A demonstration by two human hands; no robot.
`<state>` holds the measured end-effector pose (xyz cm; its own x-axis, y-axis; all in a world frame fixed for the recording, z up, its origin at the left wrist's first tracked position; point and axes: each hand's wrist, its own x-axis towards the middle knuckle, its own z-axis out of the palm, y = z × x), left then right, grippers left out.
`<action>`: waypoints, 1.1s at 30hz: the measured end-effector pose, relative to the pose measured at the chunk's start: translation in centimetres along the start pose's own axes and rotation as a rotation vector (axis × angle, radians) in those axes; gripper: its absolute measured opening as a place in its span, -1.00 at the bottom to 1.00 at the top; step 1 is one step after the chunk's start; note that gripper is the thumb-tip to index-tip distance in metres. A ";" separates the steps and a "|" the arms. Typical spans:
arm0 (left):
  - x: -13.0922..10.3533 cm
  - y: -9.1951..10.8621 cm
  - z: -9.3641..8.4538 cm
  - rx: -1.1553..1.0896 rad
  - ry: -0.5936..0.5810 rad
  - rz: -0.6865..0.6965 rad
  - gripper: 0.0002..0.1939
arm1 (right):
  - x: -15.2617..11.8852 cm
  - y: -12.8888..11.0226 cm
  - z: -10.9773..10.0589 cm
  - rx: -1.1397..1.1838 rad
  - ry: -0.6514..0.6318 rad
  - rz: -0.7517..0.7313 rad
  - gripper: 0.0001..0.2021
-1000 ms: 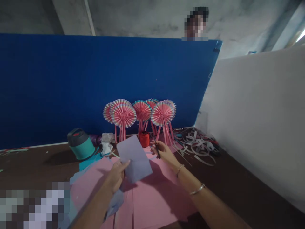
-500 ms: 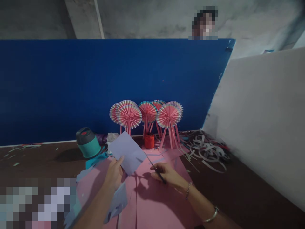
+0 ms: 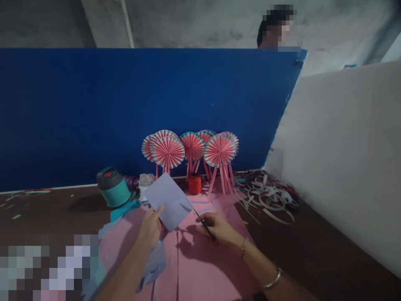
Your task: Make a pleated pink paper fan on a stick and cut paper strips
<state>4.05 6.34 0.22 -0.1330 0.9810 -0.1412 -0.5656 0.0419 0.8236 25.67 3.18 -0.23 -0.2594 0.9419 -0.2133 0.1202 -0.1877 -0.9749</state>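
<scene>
Lavender paper (image 3: 169, 198) is held above pink sheets (image 3: 206, 267) on the bench (image 3: 59, 217). Its lower-left edge is pinched in the closed grasp of the left hand (image 3: 151, 229). Beside its right corner, a slim dark tool (image 3: 206, 228) is gripped in the half-curled right hand (image 3: 223, 230); whether the tip touches the paper cannot be told.

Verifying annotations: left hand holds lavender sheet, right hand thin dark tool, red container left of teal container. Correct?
One error: the red container is right of the teal container, per the head view. Left hand holds lavender sheet, right hand thin dark tool.
</scene>
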 end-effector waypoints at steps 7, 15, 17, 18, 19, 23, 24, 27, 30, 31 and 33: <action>-0.2 -0.1 0.1 -0.017 -0.038 0.001 -0.64 | -0.1 -0.2 0.1 0.004 0.007 0.009 -0.58; -0.7 0.4 0.7 0.012 -0.037 -0.013 -0.66 | -0.1 -0.4 0.2 0.001 0.018 0.010 -0.59; -0.7 0.4 0.8 0.007 -0.031 -0.014 -0.67 | -0.1 -0.3 0.2 0.005 0.018 0.009 -0.60; -0.7 0.4 0.8 0.007 -0.028 -0.017 -0.67 | -0.1 -0.3 0.2 0.005 0.016 0.009 -0.60; -0.7 0.3 0.8 0.007 -0.028 -0.018 -0.67 | -0.1 -0.2 0.2 0.004 0.013 0.008 -0.60; -0.6 0.2 0.7 0.005 -0.034 -0.020 -0.61 | 0.0 -0.2 0.0 0.002 0.013 0.008 -0.60; -0.6 0.2 0.6 0.004 -0.034 -0.021 -0.59 | 0.0 -0.2 0.0 0.003 0.015 0.005 -0.60; -0.5 0.2 0.6 -0.005 -0.030 -0.027 -0.57 | 0.1 -0.1 0.0 0.011 0.018 -0.009 -0.61; -0.5 0.1 0.5 -0.008 -0.036 -0.021 -0.59 | 0.3 0.2 0.0 0.025 0.021 -0.010 -0.61; -0.4 0.1 0.4 -0.008 -0.039 -0.016 -0.59 | 0.4 0.4 0.0 0.026 0.025 -0.006 -0.61; -0.3 0.0 0.3 -0.007 -0.037 -0.013 -0.58 | 0.6 0.6 0.0 0.024 0.037 -0.004 -0.62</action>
<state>4.35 6.09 0.43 -0.0953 0.9868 -0.1312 -0.5724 0.0535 0.8182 25.62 3.60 -0.97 -0.2242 0.9523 -0.2072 0.0960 -0.1900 -0.9771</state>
